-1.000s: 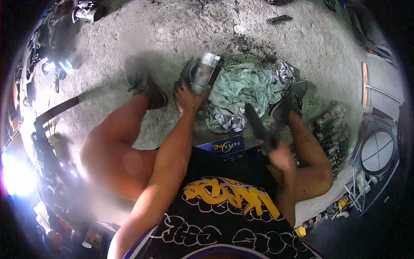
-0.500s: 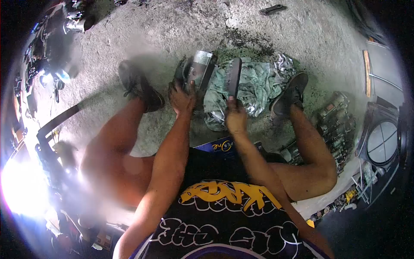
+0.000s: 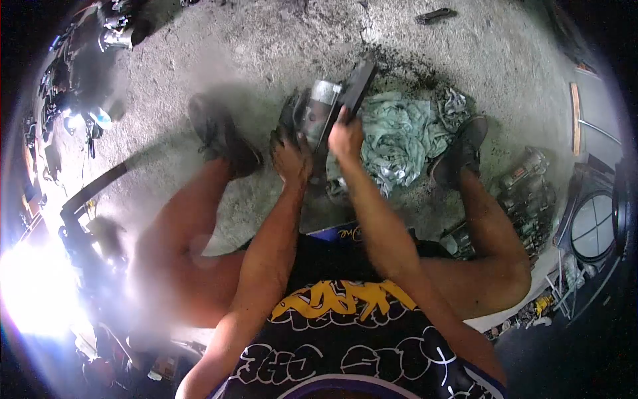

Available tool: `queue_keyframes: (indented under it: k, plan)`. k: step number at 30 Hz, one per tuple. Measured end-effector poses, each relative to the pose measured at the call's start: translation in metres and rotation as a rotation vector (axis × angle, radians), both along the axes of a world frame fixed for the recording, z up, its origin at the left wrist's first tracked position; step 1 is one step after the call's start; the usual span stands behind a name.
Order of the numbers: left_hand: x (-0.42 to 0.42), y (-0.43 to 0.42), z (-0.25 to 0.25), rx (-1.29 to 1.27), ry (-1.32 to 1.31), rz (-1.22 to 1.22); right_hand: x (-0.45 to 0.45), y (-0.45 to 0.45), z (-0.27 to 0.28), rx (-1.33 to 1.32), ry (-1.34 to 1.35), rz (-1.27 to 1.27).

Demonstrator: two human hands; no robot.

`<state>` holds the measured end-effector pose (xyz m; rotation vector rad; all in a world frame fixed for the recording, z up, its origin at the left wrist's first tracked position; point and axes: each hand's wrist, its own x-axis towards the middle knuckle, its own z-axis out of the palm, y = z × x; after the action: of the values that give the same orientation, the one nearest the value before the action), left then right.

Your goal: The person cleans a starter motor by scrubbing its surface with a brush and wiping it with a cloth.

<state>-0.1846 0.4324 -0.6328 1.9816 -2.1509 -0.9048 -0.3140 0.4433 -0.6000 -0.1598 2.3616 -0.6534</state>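
Observation:
A metal machine part (image 3: 316,113) with a silver cylindrical end and dark sides lies on the concrete between my feet. Over its near left end, my left hand (image 3: 290,158) presses and holds it, fingers bent against the dark surface. My right hand (image 3: 345,139) is closed around a long, dark brush-like tool (image 3: 359,83), whose exact kind I cannot make out. The tool slants up and to the right, along the right side of the part. Crumpled pale green cloth (image 3: 399,136) is spread just right of my right hand.
My shoes flank the work area. Dark grit (image 3: 412,70) is scattered beyond the cloth. A dark tool (image 3: 435,15) lies farther off. An engine-like metal assembly (image 3: 525,199) stands by my right leg, and a blue printed box (image 3: 335,233) sits between my thighs.
My right hand has swung the tool left, from above the cloth to beside the metal part, and tilted it. My left hand stays on the part. The view has shifted slightly.

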Motion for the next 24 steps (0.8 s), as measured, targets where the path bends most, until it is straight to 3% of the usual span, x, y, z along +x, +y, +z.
queue_keyframes:
  k: [2, 4, 6, 10, 11, 12, 14, 17, 18, 20, 22, 23, 24]
  plan:
    - [0.004, 0.008, 0.007, 0.033, -0.005, 0.018, -0.009, 0.011, 0.016, -0.025, -0.124, 0.21]
    - [-0.007, -0.006, 0.01, 0.005, 0.002, 0.031, 0.025, 0.036, 0.004, -0.179, 0.055, 0.224]
    - [-0.005, -0.001, 0.012, -0.007, -0.036, 0.011, 0.05, 0.036, 0.001, -0.447, 0.324, 0.063]
    - [0.005, 0.011, 0.007, 0.01, -0.055, 0.01, -0.024, -0.006, 0.0, 0.021, -0.137, 0.105]
    - [0.007, 0.014, 0.01, 0.064, -0.044, 0.026, -0.02, 0.006, -0.017, -0.006, -0.031, 0.09]
    - [0.0, 0.002, 0.01, 0.089, -0.013, 0.047, 0.003, 0.033, -0.04, -0.122, 0.308, 0.324]
    - [-0.005, -0.002, 0.007, -0.068, -0.011, 0.028, 0.04, 0.033, -0.009, -0.439, 0.361, 0.069]
    - [-0.007, -0.005, 0.011, -0.077, -0.031, 0.027, -0.004, -0.003, -0.033, -0.053, 0.218, 0.052]
    - [-0.004, 0.002, 0.015, -0.041, -0.039, 0.045, -0.033, -0.005, -0.027, 0.059, -0.309, 0.114]
    - [0.004, 0.012, 0.019, -0.007, -0.021, 0.029, 0.002, 0.031, -0.013, 0.134, 0.096, 0.508]
    - [0.001, 0.003, -0.002, -0.151, 0.025, -0.014, 0.016, 0.024, -0.008, -0.136, 0.211, 0.283]
    - [-0.005, -0.005, 0.002, -0.101, 0.021, 0.018, 0.023, 0.021, -0.006, -0.277, 0.271, 0.192]
    - [-0.008, -0.006, 0.011, -0.037, 0.005, 0.042, 0.008, 0.005, -0.007, -0.12, 0.153, 0.132]
